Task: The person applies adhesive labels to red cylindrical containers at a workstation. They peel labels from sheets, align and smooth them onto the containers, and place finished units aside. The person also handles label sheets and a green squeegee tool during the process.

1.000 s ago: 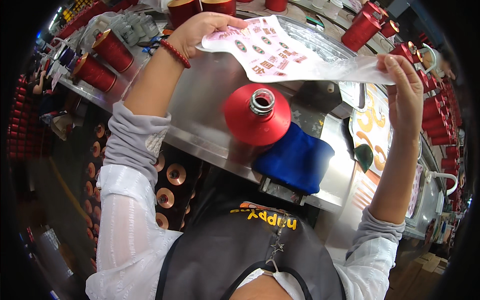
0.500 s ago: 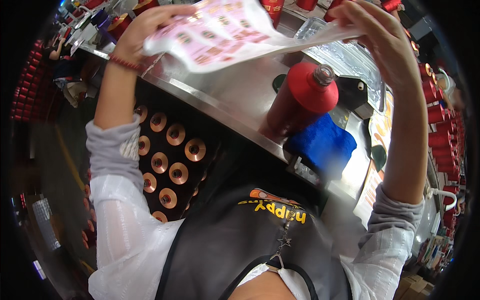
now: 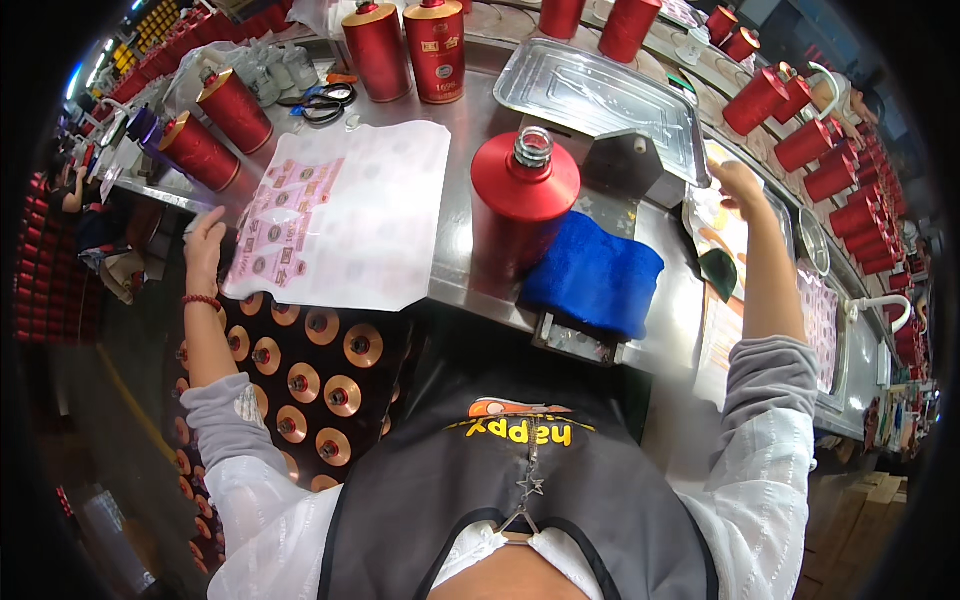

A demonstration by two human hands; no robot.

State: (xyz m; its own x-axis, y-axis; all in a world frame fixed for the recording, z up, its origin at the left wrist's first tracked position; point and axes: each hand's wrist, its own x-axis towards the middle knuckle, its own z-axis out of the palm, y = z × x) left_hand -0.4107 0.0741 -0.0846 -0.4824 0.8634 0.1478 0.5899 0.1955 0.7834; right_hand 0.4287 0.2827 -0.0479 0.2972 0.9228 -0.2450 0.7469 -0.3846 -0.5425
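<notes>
Grip off on both: left hand [image 3: 205, 245] now rests flat at the edge of the translucent plastic sheet of pink printed labels [image 3: 335, 215], laid down on the steel desk [image 3: 470, 150] instead of held up. Right hand [image 3: 738, 185] reaches to the paper stack [image 3: 725, 235], clasp unclear. Red round bottle [image 3: 525, 185] untouched.

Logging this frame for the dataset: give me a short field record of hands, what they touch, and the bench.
left hand: at the left edge of the label sheet, which lies flat on the steel bench
right hand: reaching right, at the paper stack beside the foil tray
centre: red bottle upright, blue cloth against it
rear: red cylinder tubes, scissors
</notes>
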